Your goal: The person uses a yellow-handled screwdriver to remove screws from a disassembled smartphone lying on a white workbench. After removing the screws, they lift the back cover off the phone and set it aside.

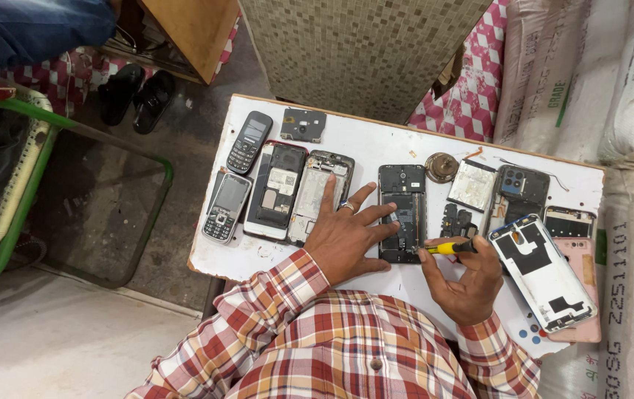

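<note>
- Opened black smartphone, back cover off, lies mid-frame on the white board tabletop; stripped to its frame, so the work seems well underway, though whether screws remain I cannot tell.
- Far left of the board: two grey keypad phones, then two more opened handsets.
- Left hand lies flat, fingers spread, steadying the black smartphone's left edge.
- Right hand pinches a yellow-handled screwdriver, tip at the phone's lower right corner.
- Right of frame: loose boards, a white back shell.
- Room: concrete floor, green metal chair frame left, white woven sacks right.
</note>
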